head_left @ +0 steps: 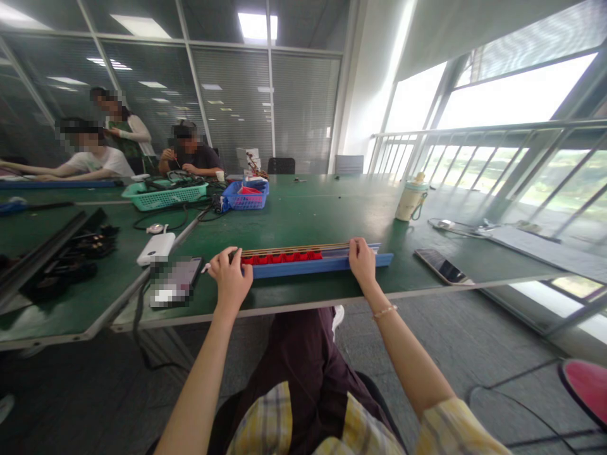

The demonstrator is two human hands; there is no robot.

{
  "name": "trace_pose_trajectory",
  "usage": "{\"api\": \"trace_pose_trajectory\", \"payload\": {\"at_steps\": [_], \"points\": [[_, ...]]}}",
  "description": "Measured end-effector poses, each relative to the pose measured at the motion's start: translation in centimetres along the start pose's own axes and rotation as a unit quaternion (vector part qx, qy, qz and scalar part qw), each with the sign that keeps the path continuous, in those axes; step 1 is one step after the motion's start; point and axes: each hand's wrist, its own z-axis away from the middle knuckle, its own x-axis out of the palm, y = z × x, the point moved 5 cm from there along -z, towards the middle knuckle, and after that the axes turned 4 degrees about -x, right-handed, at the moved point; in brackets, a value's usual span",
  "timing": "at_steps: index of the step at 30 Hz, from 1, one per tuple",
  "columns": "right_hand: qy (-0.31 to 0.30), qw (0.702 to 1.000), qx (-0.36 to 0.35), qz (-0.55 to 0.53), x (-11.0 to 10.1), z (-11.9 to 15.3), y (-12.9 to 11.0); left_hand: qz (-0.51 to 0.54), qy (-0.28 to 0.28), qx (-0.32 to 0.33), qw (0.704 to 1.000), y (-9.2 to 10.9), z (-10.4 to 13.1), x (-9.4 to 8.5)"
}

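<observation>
Evidently the long blue rail (303, 270) is a light thing for its length, thin-walled and probably plastic, to judge by its look. I'd expect it to be stiff along its run but a little springy at the open walls, and its smooth faces could slide under dry fingers. Taking it near both ends, low on the walls, seems wisest, since a hold at one end alone might let it tip.

It lies left to right along the near side of the green tabletop (308, 218), between a phone (442, 266) on the right and a white power bank (156, 248) on the left. The left hand (231, 278) pinches its left end, thumb on the near side; the right hand (363, 262) has its grip curled and pinching close to the right end, the fingertips partly hidden.

From where I stand it looks like a narrow trough: bright red pieces (282, 258) sit in a row inside, thin yellowish strips (294, 248) run along the far side, and the right stretch shows paler.
</observation>
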Motion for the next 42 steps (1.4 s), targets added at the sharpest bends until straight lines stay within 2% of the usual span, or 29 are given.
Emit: {"api": "trace_pose_trajectory", "payload": {"at_steps": [5,13,21,29,42], "points": [[-0.002,1.000,0.013,-0.003,0.3,0.0,0.2,-0.001,0.002,0.002,1.000,0.0,0.0,0.0],[0.011,1.000,-0.019,-0.014,0.3,0.0,0.3,-0.002,0.007,0.006,1.000,-0.2,0.0,0.1],[0.056,0.994,-0.063,-0.065,-0.4,-0.1,-0.2,0.001,0.009,0.004,1.000,-0.3,0.0,0.2],[0.100,0.989,-0.096,-0.060,-1.7,-0.1,-1.0,0.000,0.007,0.008,1.000,-0.2,0.0,0.2],[0.110,0.987,-0.104,-0.055,-2.0,0.0,-1.4,0.007,0.002,0.002,1.000,-0.2,0.0,0.2]]}}
